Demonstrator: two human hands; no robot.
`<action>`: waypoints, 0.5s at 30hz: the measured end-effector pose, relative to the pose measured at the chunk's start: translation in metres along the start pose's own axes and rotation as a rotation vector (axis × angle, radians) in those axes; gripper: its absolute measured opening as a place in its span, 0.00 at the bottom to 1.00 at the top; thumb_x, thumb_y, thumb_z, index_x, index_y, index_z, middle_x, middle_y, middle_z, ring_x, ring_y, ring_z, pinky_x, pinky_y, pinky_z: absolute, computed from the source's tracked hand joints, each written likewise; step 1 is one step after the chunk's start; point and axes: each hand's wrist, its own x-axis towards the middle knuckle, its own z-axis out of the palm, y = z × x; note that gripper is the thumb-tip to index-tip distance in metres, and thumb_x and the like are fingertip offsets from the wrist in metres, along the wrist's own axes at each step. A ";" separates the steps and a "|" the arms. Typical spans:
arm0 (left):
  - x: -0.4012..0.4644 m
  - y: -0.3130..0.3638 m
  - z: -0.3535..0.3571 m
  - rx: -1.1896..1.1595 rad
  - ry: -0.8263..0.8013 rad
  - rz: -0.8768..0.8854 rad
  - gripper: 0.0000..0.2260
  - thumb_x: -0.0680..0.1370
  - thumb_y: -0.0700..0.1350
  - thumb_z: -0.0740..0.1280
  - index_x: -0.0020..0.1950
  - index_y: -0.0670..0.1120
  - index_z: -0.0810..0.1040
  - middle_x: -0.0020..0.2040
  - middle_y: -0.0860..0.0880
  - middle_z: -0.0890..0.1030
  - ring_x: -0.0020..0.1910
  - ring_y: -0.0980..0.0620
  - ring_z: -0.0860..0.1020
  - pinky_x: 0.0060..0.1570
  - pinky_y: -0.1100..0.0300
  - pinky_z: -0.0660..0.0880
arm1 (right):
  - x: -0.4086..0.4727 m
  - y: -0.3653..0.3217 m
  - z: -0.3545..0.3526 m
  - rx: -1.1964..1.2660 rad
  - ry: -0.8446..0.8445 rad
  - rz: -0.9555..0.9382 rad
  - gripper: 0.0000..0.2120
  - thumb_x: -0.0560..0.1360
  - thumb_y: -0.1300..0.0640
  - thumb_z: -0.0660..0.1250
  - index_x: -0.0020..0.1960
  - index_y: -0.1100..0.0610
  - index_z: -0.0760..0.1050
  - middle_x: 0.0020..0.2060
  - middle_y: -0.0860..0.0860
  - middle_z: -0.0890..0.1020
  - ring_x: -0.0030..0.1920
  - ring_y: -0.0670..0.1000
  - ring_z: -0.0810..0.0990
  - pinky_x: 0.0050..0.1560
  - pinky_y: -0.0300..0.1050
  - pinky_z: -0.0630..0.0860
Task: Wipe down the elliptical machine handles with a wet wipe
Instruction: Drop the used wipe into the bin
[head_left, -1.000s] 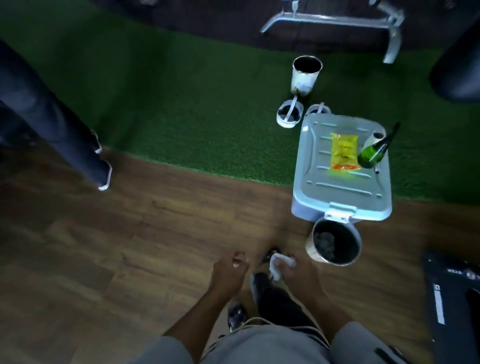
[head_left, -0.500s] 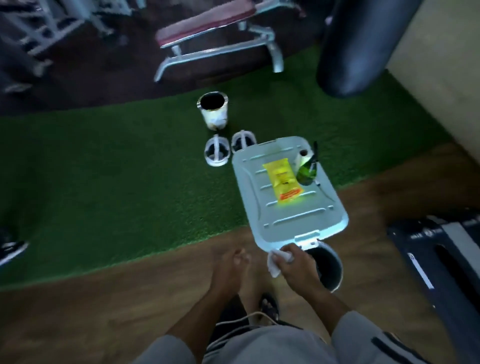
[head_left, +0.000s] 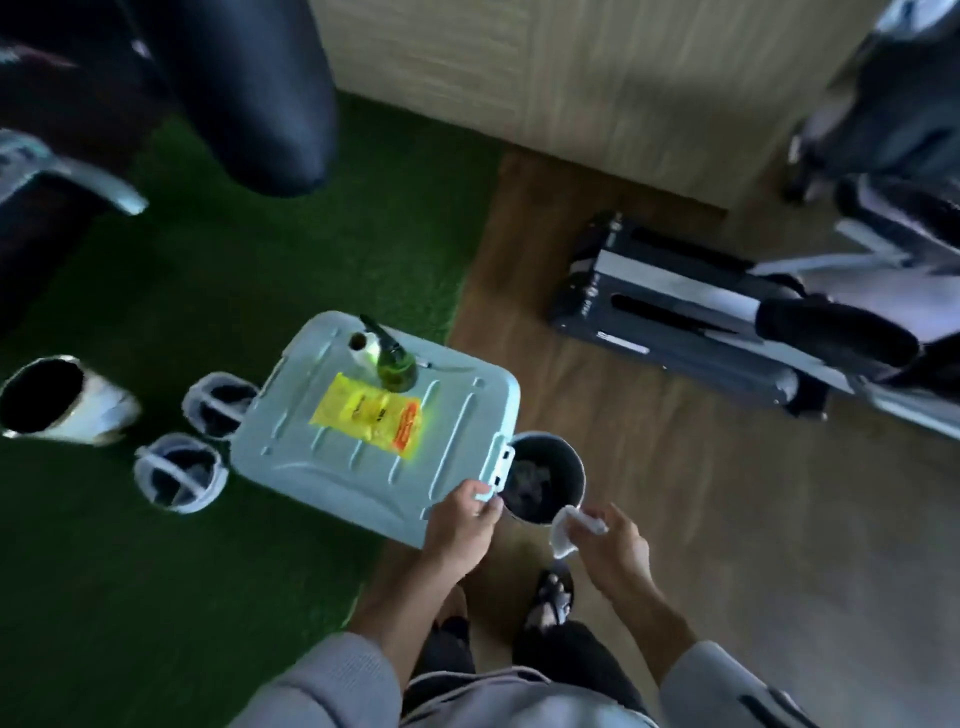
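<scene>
The right hand (head_left: 610, 545) pinches a wipe (head_left: 570, 527), while the left hand (head_left: 462, 525), fingers loosely curled, touches the box (head_left: 363, 467) corner.

Bare wood floor (head_left: 675, 519) lies open rightward; cooler box (head_left: 374, 447) and bin (head_left: 545, 475) crowd the left, seemingly touching.

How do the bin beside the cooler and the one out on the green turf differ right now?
The bin by the cooler stands upright on the wood floor, with dark crumpled stuff inside. The bin on the turf looks tilted toward the camera, its inside just black. The first is close to the right hand holding the wipe; the second is far left. Both are round, pale-sided and open-topped.
</scene>
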 end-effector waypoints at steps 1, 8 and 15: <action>0.005 0.004 0.002 0.017 -0.028 0.017 0.12 0.78 0.50 0.65 0.59 0.48 0.79 0.54 0.48 0.84 0.55 0.49 0.81 0.53 0.63 0.72 | -0.001 0.003 0.000 0.029 0.026 0.037 0.06 0.71 0.47 0.71 0.45 0.46 0.78 0.39 0.45 0.82 0.42 0.49 0.80 0.41 0.45 0.76; 0.026 0.034 0.032 0.132 -0.213 0.083 0.11 0.78 0.52 0.66 0.57 0.51 0.78 0.50 0.50 0.84 0.47 0.49 0.83 0.52 0.57 0.77 | 0.007 0.017 -0.011 0.168 0.111 0.206 0.06 0.71 0.56 0.70 0.46 0.47 0.76 0.39 0.49 0.82 0.36 0.45 0.79 0.27 0.32 0.71; 0.044 0.048 0.041 0.192 -0.231 0.064 0.11 0.78 0.52 0.65 0.59 0.50 0.77 0.47 0.50 0.83 0.46 0.49 0.82 0.49 0.57 0.76 | 0.030 0.023 -0.020 0.319 0.157 0.372 0.09 0.69 0.53 0.71 0.49 0.52 0.78 0.39 0.52 0.82 0.38 0.50 0.81 0.30 0.39 0.72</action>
